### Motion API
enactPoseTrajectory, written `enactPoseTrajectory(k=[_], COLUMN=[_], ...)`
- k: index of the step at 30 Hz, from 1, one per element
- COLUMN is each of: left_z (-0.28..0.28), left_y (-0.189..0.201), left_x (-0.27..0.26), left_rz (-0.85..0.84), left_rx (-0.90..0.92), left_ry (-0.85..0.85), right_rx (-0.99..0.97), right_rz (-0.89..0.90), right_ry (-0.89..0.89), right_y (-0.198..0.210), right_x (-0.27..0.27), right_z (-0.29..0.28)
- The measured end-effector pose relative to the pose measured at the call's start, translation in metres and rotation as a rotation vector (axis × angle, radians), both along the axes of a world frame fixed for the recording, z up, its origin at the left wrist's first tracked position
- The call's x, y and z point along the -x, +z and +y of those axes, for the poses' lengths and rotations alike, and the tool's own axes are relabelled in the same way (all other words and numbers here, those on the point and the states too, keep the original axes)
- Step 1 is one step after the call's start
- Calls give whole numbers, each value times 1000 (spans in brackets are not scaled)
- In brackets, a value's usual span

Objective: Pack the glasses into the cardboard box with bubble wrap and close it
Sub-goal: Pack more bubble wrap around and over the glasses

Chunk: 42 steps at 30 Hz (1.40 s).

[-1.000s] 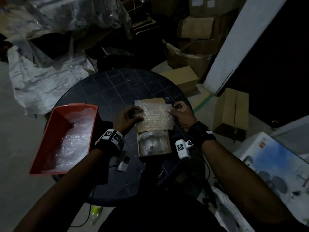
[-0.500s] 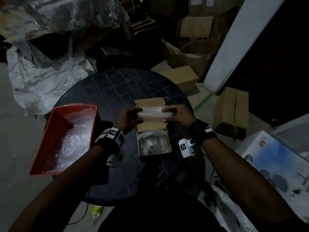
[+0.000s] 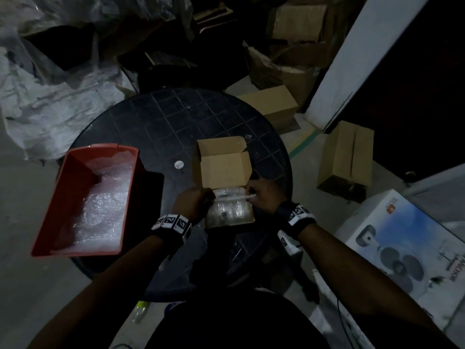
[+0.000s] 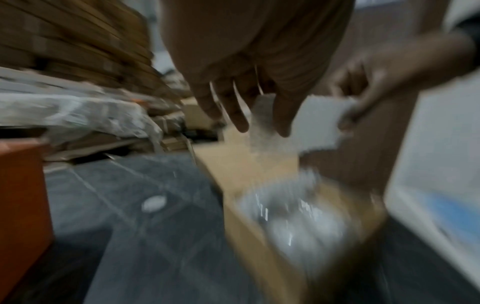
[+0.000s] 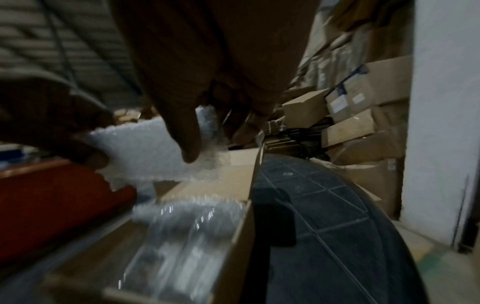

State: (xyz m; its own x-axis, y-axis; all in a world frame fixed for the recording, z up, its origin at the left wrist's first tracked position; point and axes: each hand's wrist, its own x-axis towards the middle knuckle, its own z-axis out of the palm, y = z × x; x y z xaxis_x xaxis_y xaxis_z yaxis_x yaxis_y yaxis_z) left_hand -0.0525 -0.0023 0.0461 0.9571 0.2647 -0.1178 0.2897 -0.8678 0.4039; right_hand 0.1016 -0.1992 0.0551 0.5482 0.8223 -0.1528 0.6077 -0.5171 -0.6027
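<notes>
While both hands pinch a folded strip of white bubble wrap (image 3: 232, 196), it hangs over the open brown cardboard box (image 3: 227, 170).
Left hand (image 3: 192, 201) and right hand (image 3: 264, 195) grip its ends with curled fingers; clear glasses (image 3: 230, 210) lie inside, box flap raised, on the dark gridded round table (image 3: 163, 127) beside a red plastic bin (image 3: 63, 197).

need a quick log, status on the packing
Left hand and right hand pinch bubble wrap over open box. Glasses inside. Nothing blocking.
</notes>
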Motion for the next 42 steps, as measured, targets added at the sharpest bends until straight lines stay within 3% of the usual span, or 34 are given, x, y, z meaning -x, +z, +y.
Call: enactPoseTrajectory(k=[7, 11, 18, 24, 33, 38, 42], left_z=[-27, -33, -32, -31, -19, -7, -7], left_y=[-50, -75, -90, -90, -93, -88, -88], left_x=[24, 37, 28, 14, 35, 48, 48], left_rz=[322, 440, 460, 584, 453, 134, 178], left_rx=[-117, -139, -158, -115, -283, -352, -363], left_ry=[-224, -336, -310, -301, -427, -460, -533], right_rx=[336, 478, 579, 682, 729, 610, 538], right_rz=[-261, -218, -256, -205, -212, -353, -361], right_ry=[363, 440, 581, 617, 616, 590, 610], right_y=[-48, -57, -68, -70, -78, -70, -70], right_x=[29, 33, 27, 23, 25, 24, 25], right_z=[-14, -23, -19, -10, -15, -18, -21])
